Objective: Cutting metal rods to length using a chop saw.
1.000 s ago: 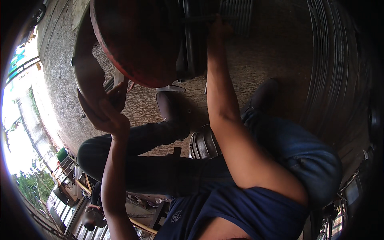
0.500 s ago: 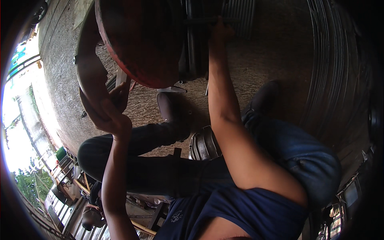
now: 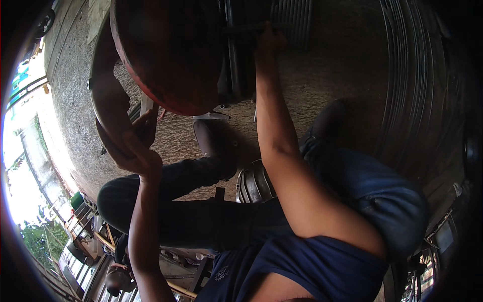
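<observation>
A large round dark-red drum-like body (image 3: pixel 166 65) fills the upper middle, its rim worn. Along its left side curves a broad dark metal band (image 3: pixel 104 75). My left hand (image 3: pixel 138 151) grips the band's lower end, with the thumb on its face and the fingers bent behind the edge. To the right of the drum my right arm reaches far forward. My right hand (image 3: pixel 271 39), in deep shadow, is closed around a dark crossbar (image 3: pixel 251 28) beside an upright metal post (image 3: pixel 232 55). What lies inside the drum is too dark to make out.
Grey metal rods (image 3: pixel 293 22) lie beyond my right hand, and long thin rods (image 3: pixel 415 65) run along the right. A ribbed metal cylinder (image 3: pixel 255 183) sits between my legs. A flat metal piece (image 3: pixel 212 116) lies near my left shoe (image 3: pixel 209 136). Another person (image 3: pixel 119 277) is at lower left.
The whole view has shifted slightly, so the drum, band and rods appear a little further left. Both hands keep their holds on the band and the crossbar.
</observation>
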`<state>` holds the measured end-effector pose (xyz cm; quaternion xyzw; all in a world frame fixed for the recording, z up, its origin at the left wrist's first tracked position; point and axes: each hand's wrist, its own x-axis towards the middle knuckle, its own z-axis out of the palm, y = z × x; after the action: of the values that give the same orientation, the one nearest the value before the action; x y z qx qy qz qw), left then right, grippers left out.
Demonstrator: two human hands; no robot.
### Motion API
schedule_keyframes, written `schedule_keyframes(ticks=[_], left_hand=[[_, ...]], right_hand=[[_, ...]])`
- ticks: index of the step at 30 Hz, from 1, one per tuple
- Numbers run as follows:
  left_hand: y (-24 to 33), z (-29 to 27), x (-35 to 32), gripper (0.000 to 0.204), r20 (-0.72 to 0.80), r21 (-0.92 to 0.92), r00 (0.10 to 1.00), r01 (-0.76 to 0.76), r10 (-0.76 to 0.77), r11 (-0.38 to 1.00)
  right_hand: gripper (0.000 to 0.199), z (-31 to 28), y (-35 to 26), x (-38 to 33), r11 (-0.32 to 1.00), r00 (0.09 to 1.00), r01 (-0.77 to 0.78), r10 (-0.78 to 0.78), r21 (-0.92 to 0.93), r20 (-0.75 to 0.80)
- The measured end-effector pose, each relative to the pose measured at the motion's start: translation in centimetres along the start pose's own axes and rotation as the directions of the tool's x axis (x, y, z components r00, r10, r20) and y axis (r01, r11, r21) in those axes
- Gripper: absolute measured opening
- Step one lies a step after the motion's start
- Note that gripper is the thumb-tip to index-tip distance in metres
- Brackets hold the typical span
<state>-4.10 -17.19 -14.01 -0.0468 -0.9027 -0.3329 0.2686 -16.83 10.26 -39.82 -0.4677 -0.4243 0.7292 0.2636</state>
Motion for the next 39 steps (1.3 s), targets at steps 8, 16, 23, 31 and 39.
schedule_keyframes(ticks=[8,16,23,31,39], left_hand=[[0.9,-0.1,0.3,0.064,0.013,0.080,0.999,-0.039,0.038,0.996],[1.2,0.0,0.6,0.065,0.015,0.066,0.998,-0.058,0.057,0.996],[1.0,0.0,0.5,0.064,0.011,0.098,0.996,-0.086,0.086,0.991],[0.8,-0.2,0.5,0.064,0.038,0.052,0.997,-0.063,0.061,0.997],[0.8,-0.1,0.5,0.064,0.020,0.061,0.998,-0.066,0.065,0.996]], right_hand=[[0.018,-0.1,0.0,0.4,0.996,0.995,-0.084,0.086,-0.031,0.044],[0.024,0.1,-0.7,-0.4,0.996,0.999,-0.040,0.038,0.081,0.023],[0.018,-0.2,-1.4,-0.7,0.994,0.992,-0.101,0.098,0.043,0.075],[0.018,-0.2,-2.0,-1.1,0.978,0.987,-0.122,0.102,0.170,0.123],[0.019,-0.1,-1.4,-0.6,0.978,0.987,-0.131,0.114,0.165,0.112]])
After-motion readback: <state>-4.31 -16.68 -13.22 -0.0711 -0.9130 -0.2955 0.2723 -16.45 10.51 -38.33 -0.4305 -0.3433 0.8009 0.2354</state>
